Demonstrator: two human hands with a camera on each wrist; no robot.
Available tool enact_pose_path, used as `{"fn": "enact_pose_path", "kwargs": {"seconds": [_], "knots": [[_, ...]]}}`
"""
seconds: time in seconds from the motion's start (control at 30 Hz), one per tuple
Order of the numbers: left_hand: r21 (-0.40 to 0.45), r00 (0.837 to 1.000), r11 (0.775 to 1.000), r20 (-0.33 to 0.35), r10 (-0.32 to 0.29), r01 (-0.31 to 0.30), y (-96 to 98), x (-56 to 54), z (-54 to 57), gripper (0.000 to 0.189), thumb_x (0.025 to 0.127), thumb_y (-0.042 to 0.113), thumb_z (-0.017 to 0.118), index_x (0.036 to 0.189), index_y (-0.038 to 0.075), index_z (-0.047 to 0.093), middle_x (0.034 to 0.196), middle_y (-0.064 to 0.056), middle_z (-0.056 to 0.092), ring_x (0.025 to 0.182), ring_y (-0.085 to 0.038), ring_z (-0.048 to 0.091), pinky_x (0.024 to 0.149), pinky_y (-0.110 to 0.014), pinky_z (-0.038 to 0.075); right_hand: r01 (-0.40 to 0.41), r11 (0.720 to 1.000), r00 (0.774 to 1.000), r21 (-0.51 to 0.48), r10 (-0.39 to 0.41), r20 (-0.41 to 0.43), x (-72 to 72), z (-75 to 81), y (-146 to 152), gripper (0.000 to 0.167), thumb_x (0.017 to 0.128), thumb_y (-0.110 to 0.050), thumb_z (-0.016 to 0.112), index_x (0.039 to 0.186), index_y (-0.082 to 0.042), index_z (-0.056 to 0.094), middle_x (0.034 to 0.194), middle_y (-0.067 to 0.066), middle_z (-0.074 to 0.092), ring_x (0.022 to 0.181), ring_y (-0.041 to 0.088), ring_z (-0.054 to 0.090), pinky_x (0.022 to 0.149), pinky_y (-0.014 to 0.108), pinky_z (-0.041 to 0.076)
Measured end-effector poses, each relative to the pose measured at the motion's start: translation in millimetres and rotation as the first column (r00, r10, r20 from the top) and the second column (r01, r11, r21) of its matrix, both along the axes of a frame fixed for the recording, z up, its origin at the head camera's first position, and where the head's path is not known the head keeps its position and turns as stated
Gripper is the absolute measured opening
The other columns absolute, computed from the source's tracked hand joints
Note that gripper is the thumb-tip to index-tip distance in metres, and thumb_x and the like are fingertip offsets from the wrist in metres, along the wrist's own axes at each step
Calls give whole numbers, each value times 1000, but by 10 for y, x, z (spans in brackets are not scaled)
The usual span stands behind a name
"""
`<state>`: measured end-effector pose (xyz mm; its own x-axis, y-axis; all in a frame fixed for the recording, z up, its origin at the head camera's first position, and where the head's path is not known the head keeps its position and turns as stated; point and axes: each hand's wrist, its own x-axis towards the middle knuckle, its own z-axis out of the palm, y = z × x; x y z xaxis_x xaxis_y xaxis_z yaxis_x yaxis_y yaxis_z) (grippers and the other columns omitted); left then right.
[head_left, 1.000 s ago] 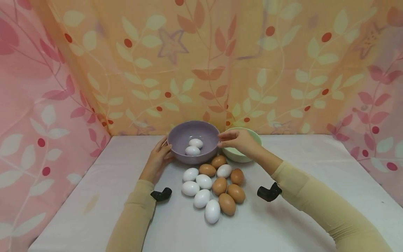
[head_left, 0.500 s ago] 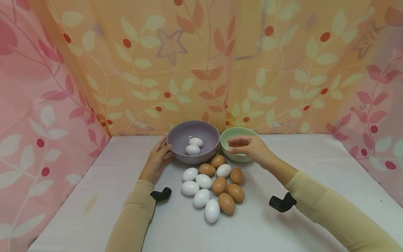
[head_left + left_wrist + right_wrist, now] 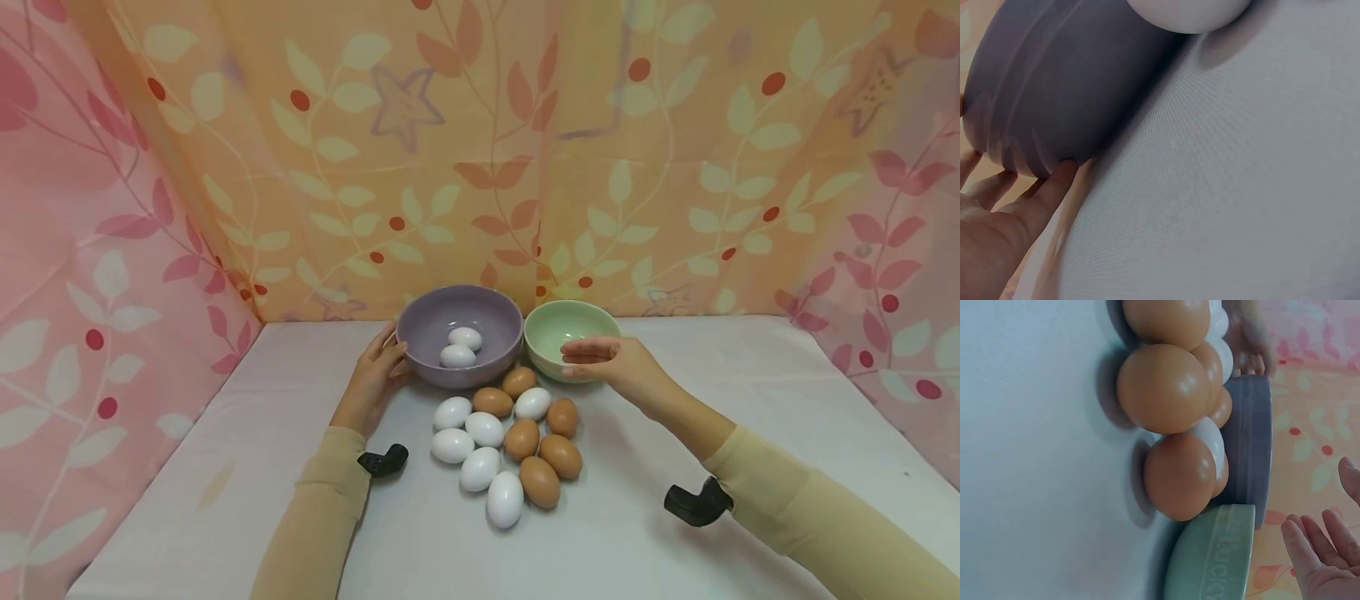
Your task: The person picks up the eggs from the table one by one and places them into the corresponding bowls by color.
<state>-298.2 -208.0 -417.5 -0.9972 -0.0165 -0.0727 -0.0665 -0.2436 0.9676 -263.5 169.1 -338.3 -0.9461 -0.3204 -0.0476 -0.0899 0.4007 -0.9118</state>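
My left hand (image 3: 371,375) rests on the left side of a purple bowl (image 3: 459,379), its fingertips spread against the outer wall in the left wrist view. Two white eggs (image 3: 458,357) lie inside this bowl. Over the front right of a smaller light green bowl (image 3: 546,360) hovers my right hand (image 3: 633,377), fingers extended, thumb apart, nothing held. The right wrist view shows its fingers (image 3: 1300,547) beyond the green bowl's rim. In front of the bowls, white eggs (image 3: 506,500) cluster mostly on the left and brown eggs (image 3: 540,482) mostly on the right.
A white cloth (image 3: 615,550) covers the table. Behind the bowls hangs a yellow-orange leaf-patterned curtain (image 3: 480,150), with pink patterned fabric (image 3: 60,333) at both sides. The two bowls stand side by side near the table's back edge.
My right hand has drawn back from the purple bowl's right rim, moving right and toward me across the green bowl. The left hand and the eggs stay put.
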Motion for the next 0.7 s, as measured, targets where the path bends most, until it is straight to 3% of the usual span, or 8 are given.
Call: {"fn": "enact_pose_path", "kwargs": {"seconds": [0.2,0.37,0.7], "knots": [[-6,1000,1000,2,-4,4,-10,0,-7,61,104,19,52,159,26,26,166,-2,23,144,-28,38,117,-51,34,15,1000,1000,13,-15,6,64,-63,49,55,88,-26,76,134,-3,60,135,16,64,121,14,63,110,39,44],[-6,1000,1000,2,-4,4,-12,-23,-17,61,104,18,52,159,26,26,166,-1,23,145,-26,37,116,-51,35,8,1000,1000,18,-8,13,136,-93,74,57,87,-30,77,134,-1,60,134,17,64,122,18,63,111,44,43],[-7,1000,1000,5,-1,1,-16,-30,-22,63,104,18,51,159,26,23,167,-1,21,146,-27,36,118,-51,32,18,1000,999,5,-19,41,198,-232,82,58,87,-26,77,134,2,59,134,19,63,124,25,62,104,35,49]]}}
